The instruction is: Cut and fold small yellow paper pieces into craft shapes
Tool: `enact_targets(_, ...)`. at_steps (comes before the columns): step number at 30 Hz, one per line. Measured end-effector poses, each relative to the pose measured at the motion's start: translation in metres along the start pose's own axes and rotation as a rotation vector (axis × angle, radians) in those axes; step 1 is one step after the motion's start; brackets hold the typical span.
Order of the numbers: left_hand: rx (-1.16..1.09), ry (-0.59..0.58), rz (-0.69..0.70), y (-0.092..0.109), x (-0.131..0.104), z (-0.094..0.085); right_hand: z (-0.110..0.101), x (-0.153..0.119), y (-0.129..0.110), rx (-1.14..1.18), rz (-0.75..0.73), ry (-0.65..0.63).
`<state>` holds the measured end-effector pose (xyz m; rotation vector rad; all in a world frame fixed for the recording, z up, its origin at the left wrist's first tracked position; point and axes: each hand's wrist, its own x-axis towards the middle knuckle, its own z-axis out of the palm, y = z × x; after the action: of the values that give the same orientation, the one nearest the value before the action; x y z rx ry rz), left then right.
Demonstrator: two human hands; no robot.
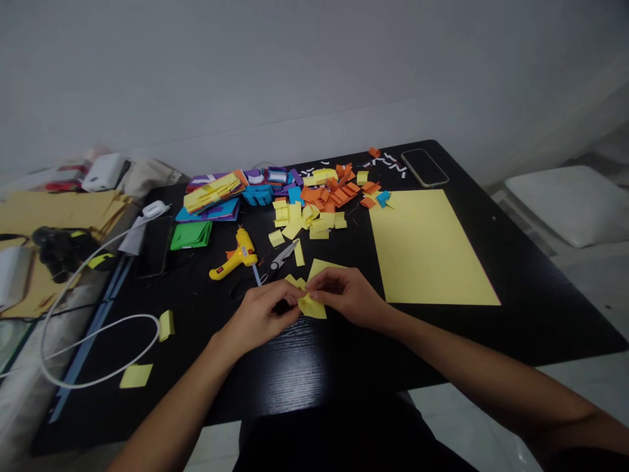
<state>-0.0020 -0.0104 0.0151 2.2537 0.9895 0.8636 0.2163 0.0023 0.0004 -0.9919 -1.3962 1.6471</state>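
Observation:
Between my two hands, over the near part of the black table, is a small piece of yellow paper [313,308]. My left hand [268,311] pinches its left side with thumb and fingers. From the right, my right hand [348,296] grips the same piece, fingers closed on its upper edge. Just beyond the fingers lies another yellow paper sheet [324,265], partly hidden by my right hand. Scissors [285,255] rest past my left hand, and a yellow glue gun [236,254] lies to their left.
Folded yellow paper pieces [295,219] and orange ones [334,190] are heaped at the back. A large yellow sheet [432,249] lies right, a phone [424,168] behind it. Green paper [191,235] sits left. A white cable [98,328] loops near two yellow pieces at the left.

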Motion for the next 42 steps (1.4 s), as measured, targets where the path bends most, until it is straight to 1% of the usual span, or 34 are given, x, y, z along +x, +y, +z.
enact_targets(4, -0.013, -0.006, -0.021, 0.0, 0.0, 0.0, 0.0, -0.001, 0.0, -0.051, -0.001, -0.004)
enact_targets(7, -0.036, -0.042, -0.033, 0.0, 0.001, 0.0, 0.001, -0.002, 0.004, -0.122, -0.021, -0.008)
enact_targets(10, -0.059, -0.078, -0.041, 0.0, 0.001, 0.001, 0.001, -0.002, 0.007, -0.226, -0.067, -0.032)
enact_targets(14, -0.097, -0.106, -0.07, -0.001, 0.001, 0.0, 0.0, -0.002, 0.005, -0.356, -0.15, -0.086)
enact_targets(16, -0.107, -0.12, -0.075, 0.0, 0.002, 0.0, 0.001, -0.003, 0.004, -0.384, -0.156, -0.092)
enact_targets(19, -0.113, -0.132, -0.079, 0.001, 0.002, -0.001, 0.001, -0.004, 0.006, -0.351, -0.12, -0.094)
enact_targets(23, -0.112, -0.115, -0.085, 0.0, 0.002, -0.003, 0.0, -0.004, 0.009, -0.231, -0.069, -0.103)
enact_targets(27, -0.113, -0.106, -0.077, 0.0, 0.004, -0.005, -0.002, -0.002, 0.008, -0.167, -0.055, -0.11)
enact_targets(32, -0.12, -0.091, -0.085, 0.001, 0.005, -0.007, -0.002, -0.002, 0.003, -0.17, -0.058, -0.085)
enact_targets(36, -0.132, -0.094, -0.082, 0.0, 0.004, -0.005, -0.001, -0.002, 0.007, -0.144, -0.042, -0.094)
enact_targets(39, -0.129, -0.101, -0.072, 0.0, 0.003, -0.003, -0.001, 0.0, 0.011, -0.16, -0.067, -0.082)
enact_targets(42, -0.155, -0.064, -0.099, 0.001, 0.003, -0.002, -0.003, 0.002, 0.01, -0.164, -0.098, -0.06)
